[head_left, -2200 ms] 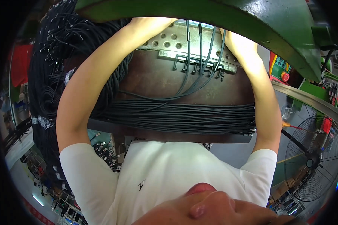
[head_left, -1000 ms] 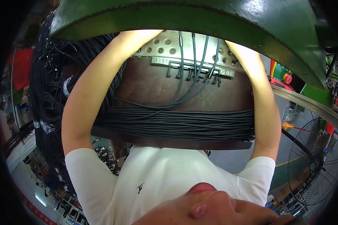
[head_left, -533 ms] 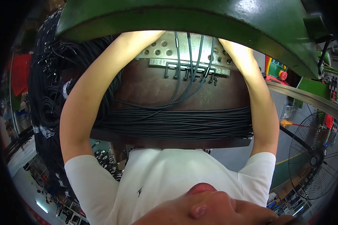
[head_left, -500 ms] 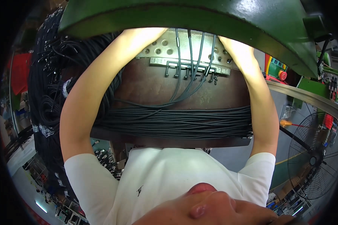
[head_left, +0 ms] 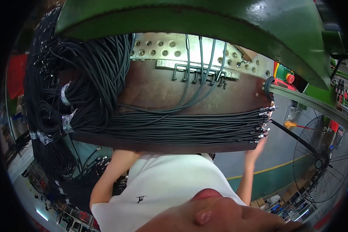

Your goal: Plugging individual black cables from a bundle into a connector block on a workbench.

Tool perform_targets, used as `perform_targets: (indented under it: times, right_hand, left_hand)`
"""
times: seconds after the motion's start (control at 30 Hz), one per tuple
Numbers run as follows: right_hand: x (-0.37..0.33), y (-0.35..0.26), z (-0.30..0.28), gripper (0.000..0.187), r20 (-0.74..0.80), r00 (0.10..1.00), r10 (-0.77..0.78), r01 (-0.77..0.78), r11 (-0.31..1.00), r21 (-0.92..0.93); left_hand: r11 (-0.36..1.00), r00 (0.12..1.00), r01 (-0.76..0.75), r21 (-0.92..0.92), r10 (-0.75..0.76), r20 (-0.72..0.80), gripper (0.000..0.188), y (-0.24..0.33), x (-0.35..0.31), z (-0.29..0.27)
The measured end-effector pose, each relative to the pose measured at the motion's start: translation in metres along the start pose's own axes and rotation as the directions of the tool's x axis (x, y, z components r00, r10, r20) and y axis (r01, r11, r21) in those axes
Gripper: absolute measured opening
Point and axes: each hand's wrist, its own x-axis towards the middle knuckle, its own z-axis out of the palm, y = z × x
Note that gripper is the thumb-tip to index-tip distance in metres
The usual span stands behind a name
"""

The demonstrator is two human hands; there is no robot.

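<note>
— Hands?
— L hand [head_left: 128, 154] at 8 o'clock, partly hid by table [head_left: 154, 87]; R hand [head_left: 256, 151] at 4, blurred, nr cable bundle [head_left: 189, 127]. Grip: can't tell, both.
— Bundle?
— On table, 9 to 3; four cables [head_left: 200, 54] at 1.

We list: 1 blk wire-cage fan [head_left: 318, 164], lwr rt of frame; 1 orange item [head_left: 291, 124] w/ thin red shaft, up-left of fan's hub; 1 red sheet [head_left: 16, 77], left edge, upper half, material unclear to us; yel floor line [head_left: 276, 168] along grn floor strip [head_left: 268, 181], lwr rt; 1 lit tube [head_left: 41, 214], lwr left.
</note>
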Motion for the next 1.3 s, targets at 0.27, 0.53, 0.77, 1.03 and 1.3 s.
perform_targets:
  times: [0.27, 0.53, 0.77, 1.03, 1.3]
  right_hand:
    - [-0.047, 0.039, 0.054, 0.041, 0.199, 0.979, -0.031, 0.029, 1.0, 0.011]
    - [-0.04, 0.047, 0.051, 0.032, 0.303, 0.943, -0.135, 0.189, 0.969, -0.158]
    - [-0.037, 0.034, 0.058, 0.033, 0.194, 0.971, -0.142, 0.134, 0.989, 0.058]
    - [0.0, 0.048, 0.002, 0.022, 0.054, 0.98, -0.193, 0.198, 0.973, -0.122]
    - [0.129, -0.164, 0.038, 0.044, 0.317, 0.55, -0.773, 0.83, 0.547, -0.109]
  left_hand:
    - [0.997, 0.866, 0.008, 0.072, 0.029, -0.498, 0.038, -0.018, 0.029, 0.023]
    - [0.999, 0.852, 0.042, 0.019, -0.025, -0.523, 0.033, -0.025, 0.03, 0.034]
    - [0.998, 0.878, 0.056, 0.03, -0.035, -0.477, 0.029, -0.022, 0.03, 0.027]
    - [0.992, 0.983, -0.118, -0.034, 0.111, -0.144, 0.036, 0.012, 0.004, 0.004]
    - [0.557, 0.548, -0.821, -0.125, 0.707, -0.447, 0.05, 0.145, 0.037, -0.062]
